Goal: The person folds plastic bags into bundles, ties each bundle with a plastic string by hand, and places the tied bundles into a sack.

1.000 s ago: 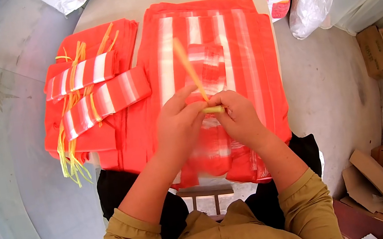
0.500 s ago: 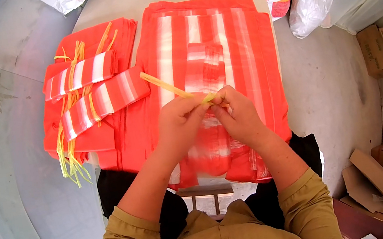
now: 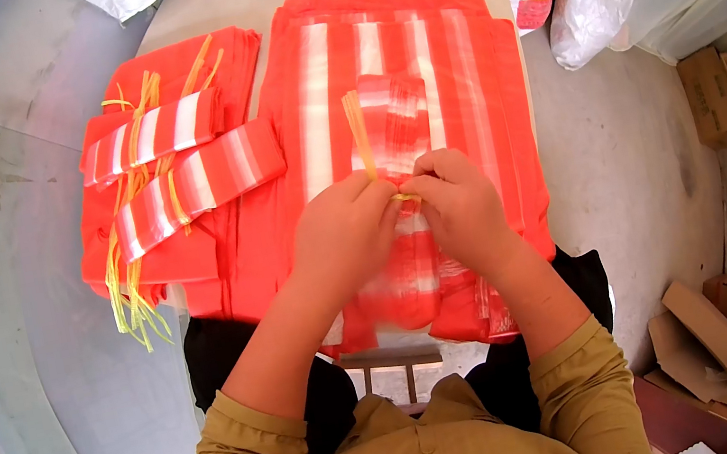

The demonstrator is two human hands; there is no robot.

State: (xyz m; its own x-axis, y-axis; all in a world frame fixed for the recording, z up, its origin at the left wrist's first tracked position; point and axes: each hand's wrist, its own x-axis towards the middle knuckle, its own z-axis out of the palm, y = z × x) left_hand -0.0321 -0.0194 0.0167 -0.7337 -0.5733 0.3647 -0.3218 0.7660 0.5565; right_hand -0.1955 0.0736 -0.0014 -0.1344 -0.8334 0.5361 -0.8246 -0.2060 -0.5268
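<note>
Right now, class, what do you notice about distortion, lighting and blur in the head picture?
Head view: fisheye distortion bows the edges, leaving black corners; head view: bright light, with pale bands looking washed out on the broad red-and-white striped stack; head view: the narrow folded red-and-white bundle looks smeared at its lower end, while the thin yellow strip above the left fingers looks clearer.

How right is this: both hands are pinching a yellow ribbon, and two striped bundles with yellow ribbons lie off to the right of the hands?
One thing is wrong: the two striped bundles with yellow ribbons lie off to the left, as the head view shows. The left hand and right hand are indeed pinching a yellow ribbon.
</note>
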